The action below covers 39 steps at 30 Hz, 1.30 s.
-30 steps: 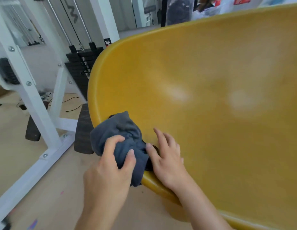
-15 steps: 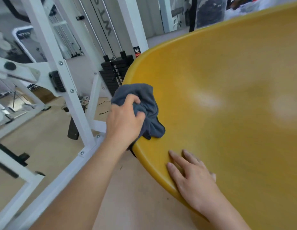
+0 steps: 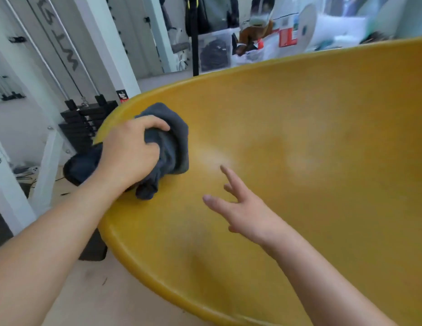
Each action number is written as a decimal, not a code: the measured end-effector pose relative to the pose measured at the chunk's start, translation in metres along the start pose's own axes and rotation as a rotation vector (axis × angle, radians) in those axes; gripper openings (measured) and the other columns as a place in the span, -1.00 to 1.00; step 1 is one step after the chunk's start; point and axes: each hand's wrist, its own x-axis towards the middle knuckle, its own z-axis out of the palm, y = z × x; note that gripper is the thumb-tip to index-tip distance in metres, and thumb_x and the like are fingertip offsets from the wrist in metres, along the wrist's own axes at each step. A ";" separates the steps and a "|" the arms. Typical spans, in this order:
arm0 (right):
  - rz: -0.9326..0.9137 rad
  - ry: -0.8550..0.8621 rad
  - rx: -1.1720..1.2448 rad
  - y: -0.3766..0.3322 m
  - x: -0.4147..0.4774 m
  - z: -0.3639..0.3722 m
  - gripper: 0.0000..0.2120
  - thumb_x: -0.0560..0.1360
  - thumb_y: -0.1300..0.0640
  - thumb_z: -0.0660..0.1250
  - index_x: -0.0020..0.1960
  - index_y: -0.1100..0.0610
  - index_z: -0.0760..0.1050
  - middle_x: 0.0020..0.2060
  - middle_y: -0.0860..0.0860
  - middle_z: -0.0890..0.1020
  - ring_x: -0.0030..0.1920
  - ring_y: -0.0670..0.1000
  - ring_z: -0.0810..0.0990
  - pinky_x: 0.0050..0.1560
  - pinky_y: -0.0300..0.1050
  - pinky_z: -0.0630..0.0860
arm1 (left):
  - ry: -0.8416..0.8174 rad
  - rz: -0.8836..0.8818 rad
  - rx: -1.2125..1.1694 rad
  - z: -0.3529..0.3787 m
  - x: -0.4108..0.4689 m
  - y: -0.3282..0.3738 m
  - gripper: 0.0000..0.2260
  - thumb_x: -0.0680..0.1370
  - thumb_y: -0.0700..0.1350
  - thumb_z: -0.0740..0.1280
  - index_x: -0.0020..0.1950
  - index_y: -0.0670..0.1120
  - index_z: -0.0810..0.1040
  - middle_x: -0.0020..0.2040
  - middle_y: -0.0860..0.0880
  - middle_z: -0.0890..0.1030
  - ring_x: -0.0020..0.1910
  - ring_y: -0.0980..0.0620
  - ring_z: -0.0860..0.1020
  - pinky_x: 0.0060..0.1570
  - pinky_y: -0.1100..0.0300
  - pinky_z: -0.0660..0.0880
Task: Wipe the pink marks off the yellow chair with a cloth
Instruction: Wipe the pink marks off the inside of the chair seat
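The yellow chair (image 3: 299, 128) fills the right and middle of the view, its curved rim running from lower centre up to the left. My left hand (image 3: 130, 151) is shut on a bunched dark grey cloth (image 3: 174, 137) and presses it against the chair's inner surface near the left rim. My right hand (image 3: 243, 205) hovers over the seat to the right of the cloth, fingers spread and holding nothing. Two pale glossy patches (image 3: 212, 156) show on the yellow surface. I see no distinct pink marks.
A white gym machine frame (image 3: 14, 189) with a black weight stack (image 3: 80, 123) stands left of the chair. Clear storage bins and clutter (image 3: 229, 48) sit behind the chair's top rim. Beige floor (image 3: 106, 297) lies below the rim.
My left hand has carried the cloth from the chair's lower left rim up and onto the inner surface. My right hand lifted off the rim and now hovers with fingers spread.
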 end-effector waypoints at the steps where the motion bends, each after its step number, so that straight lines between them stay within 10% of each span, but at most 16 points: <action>1: -0.053 -0.042 -0.194 -0.002 0.000 -0.008 -0.35 0.51 -0.14 0.32 0.52 -0.20 0.12 0.40 -0.11 0.38 0.36 -0.04 0.43 0.35 -0.11 0.38 | -0.028 -0.033 -0.082 0.014 0.002 0.010 -0.53 0.36 -0.35 0.21 0.05 0.17 0.55 0.01 0.05 0.56 -0.02 -0.04 0.49 -0.03 0.07 0.47; 7: 0.178 -0.575 -1.032 0.025 -0.032 -0.104 -0.52 0.55 -0.19 0.21 0.45 -0.15 0.30 0.37 -0.11 0.44 0.33 0.03 0.43 0.24 -0.06 0.39 | -0.143 -0.182 -0.290 0.133 0.028 0.055 -0.50 0.37 -0.34 0.21 0.15 0.19 0.33 -0.06 -0.04 0.50 -0.14 -0.14 0.49 -0.23 0.05 0.43; 14: 0.189 -0.211 -0.681 0.094 -0.054 -0.194 -0.77 0.56 -0.11 0.24 0.20 -0.21 0.52 -0.03 -0.25 0.64 -0.08 -0.24 0.58 0.04 -0.32 0.50 | -0.343 -0.228 -0.400 0.263 0.041 0.091 -0.30 0.43 -0.32 0.23 0.38 0.29 0.09 0.10 -0.08 0.48 -0.11 -0.17 0.53 -0.16 -0.04 0.53; 22: 0.096 0.326 -0.222 0.102 -0.043 -0.226 -0.86 0.55 0.12 0.32 -0.07 -0.03 0.65 -0.24 -0.07 0.71 -0.15 -0.02 0.67 -0.06 -0.03 0.59 | -0.997 0.367 -0.323 0.284 -0.058 0.146 -0.19 0.30 -0.43 0.03 0.22 0.42 0.43 0.35 0.20 0.47 0.32 0.07 0.44 0.14 0.07 0.52; 26: 0.145 0.278 -0.093 0.099 -0.046 -0.215 -0.83 0.57 0.16 0.29 -0.07 0.05 0.65 -0.22 -0.01 0.72 -0.16 -0.02 0.68 -0.15 -0.19 0.53 | -1.209 0.342 -0.447 0.221 -0.112 0.128 -0.21 0.24 -0.45 0.01 0.15 0.31 0.55 0.23 0.29 0.54 0.27 0.29 0.44 0.20 0.29 0.44; 32: 0.217 0.055 0.129 0.085 -0.059 -0.195 -0.84 0.57 0.14 0.28 0.00 0.16 0.63 -0.20 0.05 0.68 -0.20 -0.06 0.62 -0.23 -0.21 0.43 | -1.401 0.359 -0.467 0.137 -0.151 0.108 -0.23 0.14 -0.36 -0.01 0.09 0.27 0.61 0.10 0.11 0.66 -0.16 0.06 0.54 -0.18 0.15 0.42; 35: 0.189 0.026 0.151 0.067 -0.067 -0.195 -0.83 0.58 0.15 0.27 -0.01 0.16 0.63 -0.21 0.06 0.67 -0.23 -0.06 0.61 -0.29 -0.25 0.41 | -1.464 0.446 -0.517 0.107 -0.160 0.107 -0.25 0.11 -0.35 -0.02 0.06 0.18 0.64 0.07 0.10 0.68 0.01 0.03 0.61 -0.01 0.05 0.52; 39: 0.141 0.174 -0.188 0.053 -0.097 -0.218 -0.83 0.58 0.17 0.26 -0.03 0.09 0.64 -0.23 0.00 0.70 -0.25 -0.10 0.63 -0.32 -0.27 0.43 | -1.182 0.255 -0.820 0.115 -0.136 0.126 -0.30 0.13 -0.45 0.01 -0.03 0.10 0.68 0.00 0.21 0.67 0.10 0.27 0.58 0.03 0.42 0.44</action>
